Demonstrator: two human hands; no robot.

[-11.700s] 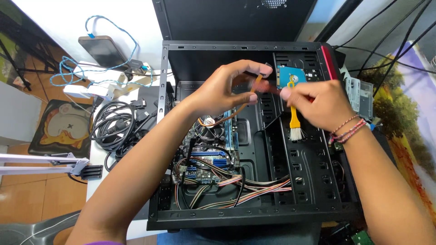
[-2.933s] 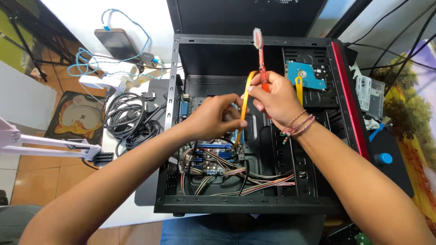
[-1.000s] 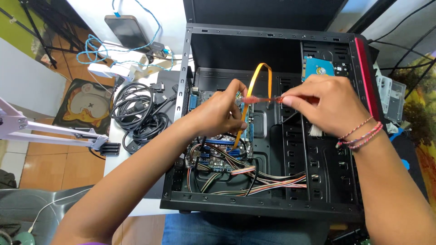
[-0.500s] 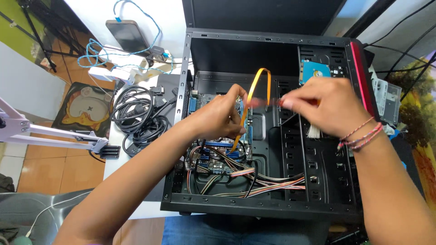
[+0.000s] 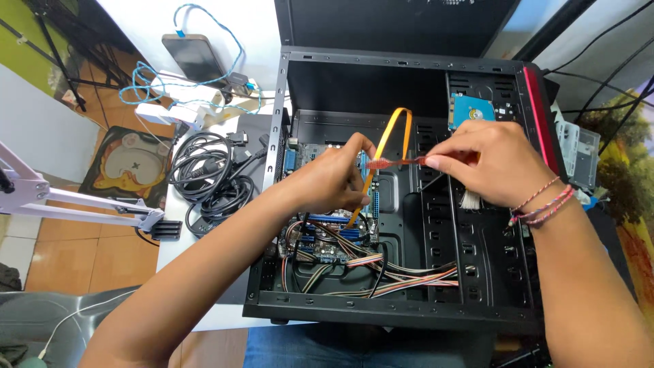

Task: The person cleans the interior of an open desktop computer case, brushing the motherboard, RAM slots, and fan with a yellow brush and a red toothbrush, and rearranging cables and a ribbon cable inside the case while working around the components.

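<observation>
Cable, flat and orange, arches over the board inside the open black computer case. The left hand pinches its lower end; the right hand grips a thin red toothbrush touching it.

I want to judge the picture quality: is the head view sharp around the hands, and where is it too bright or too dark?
Head view: both hands, left and right, and the red brush look sharp, without motion blur; the white tabletop is washed out by bright light; the upper inside of the computer case is dark, with little detail; straight edges bend slightly near the borders.
</observation>
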